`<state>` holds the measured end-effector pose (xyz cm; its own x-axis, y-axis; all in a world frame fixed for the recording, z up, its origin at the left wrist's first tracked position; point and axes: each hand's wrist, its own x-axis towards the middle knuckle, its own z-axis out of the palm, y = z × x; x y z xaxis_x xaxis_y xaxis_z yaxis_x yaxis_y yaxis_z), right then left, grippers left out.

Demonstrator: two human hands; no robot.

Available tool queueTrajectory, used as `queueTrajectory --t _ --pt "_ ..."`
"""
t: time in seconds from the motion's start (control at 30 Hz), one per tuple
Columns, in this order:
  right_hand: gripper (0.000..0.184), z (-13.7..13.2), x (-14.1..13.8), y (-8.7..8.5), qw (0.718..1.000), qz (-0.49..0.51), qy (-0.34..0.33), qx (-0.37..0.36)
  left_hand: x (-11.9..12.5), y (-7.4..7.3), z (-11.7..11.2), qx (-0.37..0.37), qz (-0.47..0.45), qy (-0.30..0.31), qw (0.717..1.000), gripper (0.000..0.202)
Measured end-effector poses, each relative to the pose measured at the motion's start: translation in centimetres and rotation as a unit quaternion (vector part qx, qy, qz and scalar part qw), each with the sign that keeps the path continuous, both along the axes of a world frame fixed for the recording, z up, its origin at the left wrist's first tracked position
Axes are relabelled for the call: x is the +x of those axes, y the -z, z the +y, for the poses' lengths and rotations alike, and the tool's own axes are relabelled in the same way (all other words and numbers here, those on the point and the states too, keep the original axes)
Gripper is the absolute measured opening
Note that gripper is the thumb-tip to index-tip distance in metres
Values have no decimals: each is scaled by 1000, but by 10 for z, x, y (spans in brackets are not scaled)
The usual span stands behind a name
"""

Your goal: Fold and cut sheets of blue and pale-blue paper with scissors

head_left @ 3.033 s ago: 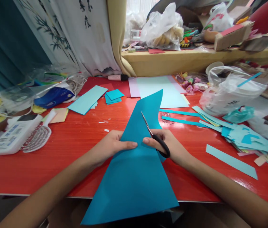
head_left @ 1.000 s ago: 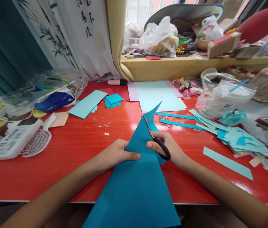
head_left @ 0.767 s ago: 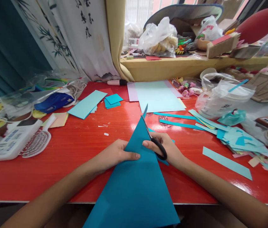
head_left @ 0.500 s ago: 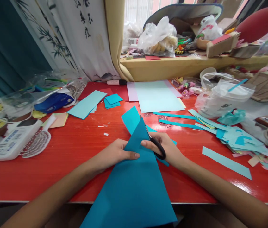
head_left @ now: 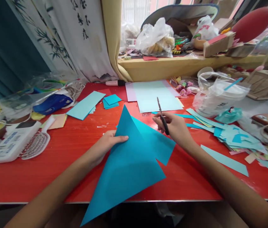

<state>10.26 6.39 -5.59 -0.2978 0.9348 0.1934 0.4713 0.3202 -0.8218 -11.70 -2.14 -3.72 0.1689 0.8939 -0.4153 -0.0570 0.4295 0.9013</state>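
My left hand [head_left: 109, 142] pinches the left edge of a large teal triangular sheet of paper [head_left: 126, 167] that lies over the front edge of the red table [head_left: 77, 145]. A cut-off teal piece [head_left: 157, 144] lies partly under that sheet, to its right. My right hand [head_left: 175, 128] is closed round black-handled scissors [head_left: 162, 118], lifted clear of the paper with the blades together and pointing up and away.
Pale blue sheets [head_left: 155, 95] lie at the table's back. Teal strips and scraps [head_left: 233, 136] pile up on the right beside a plastic bag [head_left: 221, 95]. A white hairbrush [head_left: 39, 141] and a white device [head_left: 10, 142] sit on the left. The cluttered window ledge [head_left: 183, 63] runs behind.
The scissors finished cutting through the teal sheet and a piece dropped off to the right. My right hand then lifted the scissors up and to the right, away from the paper.
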Motion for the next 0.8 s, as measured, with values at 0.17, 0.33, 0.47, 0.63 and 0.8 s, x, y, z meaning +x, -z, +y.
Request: queueTrajectory --t 0.17,0.33,0.47,0.63,0.8 --pt "31 14 8 4 946 -305 94 64 0 3 0 -4 21 10 1000 38" --pt "34 19 17 -2 940 -328 90 36 1 2 -1 -14 32 15 999 38" --pt "31 22 24 -6 938 -336 82 36 1 1 0 -15 45 14 999 38" --pt "32 27 29 3 939 -341 38 28 1 4 2 -12 59 15 998 39" --pt "39 31 39 10 922 -385 0 45 -3 5 4 -6 56 18 998 39"
